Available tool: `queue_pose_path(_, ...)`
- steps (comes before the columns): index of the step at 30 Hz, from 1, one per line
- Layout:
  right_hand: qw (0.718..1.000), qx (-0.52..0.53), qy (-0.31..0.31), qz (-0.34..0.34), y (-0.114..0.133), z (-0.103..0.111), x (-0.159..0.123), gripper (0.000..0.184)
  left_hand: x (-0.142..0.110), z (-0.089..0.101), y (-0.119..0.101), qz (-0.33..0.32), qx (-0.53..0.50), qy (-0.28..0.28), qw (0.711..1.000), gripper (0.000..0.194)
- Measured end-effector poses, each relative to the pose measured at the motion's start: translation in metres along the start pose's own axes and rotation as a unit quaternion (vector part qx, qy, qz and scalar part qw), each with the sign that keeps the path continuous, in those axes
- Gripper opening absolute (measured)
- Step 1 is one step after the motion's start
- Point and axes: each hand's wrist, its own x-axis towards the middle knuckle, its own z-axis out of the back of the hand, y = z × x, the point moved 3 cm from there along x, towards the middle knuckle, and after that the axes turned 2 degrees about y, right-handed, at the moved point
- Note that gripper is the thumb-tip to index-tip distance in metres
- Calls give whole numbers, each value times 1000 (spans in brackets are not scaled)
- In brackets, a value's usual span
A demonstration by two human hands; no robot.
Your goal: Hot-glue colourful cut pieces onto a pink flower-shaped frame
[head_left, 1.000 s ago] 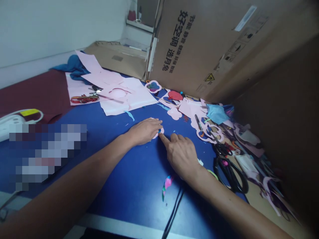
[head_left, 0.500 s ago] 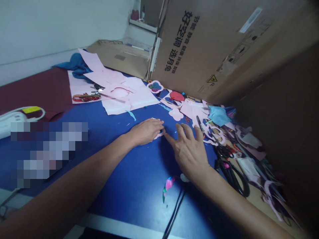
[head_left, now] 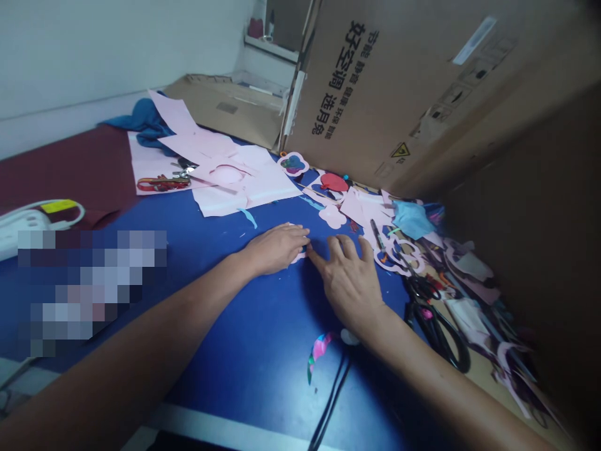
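Note:
My left hand [head_left: 275, 246] lies flat, fingers stretched out, on a small pink paper cut-out [head_left: 297, 257] that it mostly hides on the blue sheet [head_left: 244, 326]. My right hand [head_left: 350, 275] rests beside it with fingers spread flat on the blue sheet; its thumb tip touches the cut-out's right edge. Neither hand grips anything.
Pink paper sheets [head_left: 235, 181] and red-handled scissors [head_left: 162, 183] lie at the back left. Pink cut-out shapes [head_left: 397, 257], a blue scrap [head_left: 410, 218] and black scissors [head_left: 439, 329] crowd the right. A large cardboard box [head_left: 399, 94] stands behind. A white power strip [head_left: 28, 220] sits left; a black cable [head_left: 331, 394] runs near the front.
My right hand went from pointing with one finger at the cut-out to lying with fingers spread flat, then drew slightly closer to the left hand. The left hand stayed put.

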Motion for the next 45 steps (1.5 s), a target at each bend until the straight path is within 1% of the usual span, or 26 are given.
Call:
queue_pose_path(6,1000,5,6,-10,-1,2,2,57,0,0,0,3,4,0,1000,41)
queue_pose_path(15,1000,12,10,-10,1,-6,8,57,0,-1,1,5,0,-1,1000,43)
queue_pose_path(20,999,17,21,-21,-8,-7,12,52,-1,-1,3,5,3,-1,1000,44)
queue_pose_path(24,999,8,23,-36,-16,-5,9,52,-1,-1,2,3,-2,-11,1000,43)
queue_pose_path(27,999,14,14,-26,-14,-4,8,53,-1,0,1,11,-9,-14,1000,46)
queue_pose_path(30,1000,23,15,-15,-10,-7,10,55,0,0,1,20,-12,-13,1000,47)
queue_pose_path(34,999,21,23,-15,-12,-12,16,55,0,-2,1,14,-11,-9,1000,45)
queue_pose_path(37,999,18,29,-26,-17,-6,17,54,0,-1,1,8,-10,-11,1000,43)
queue_pose_path(41,999,16,22,-37,-22,16,11,54,0,3,-1,-21,-9,-10,1000,35)
queue_pose_path(43,999,15,29,-42,-21,23,6,53,0,4,-1,-23,-10,-11,1000,34)
queue_pose_path(45,998,15,43,-38,-15,22,2,55,0,3,-1,-14,-14,-12,1000,35)
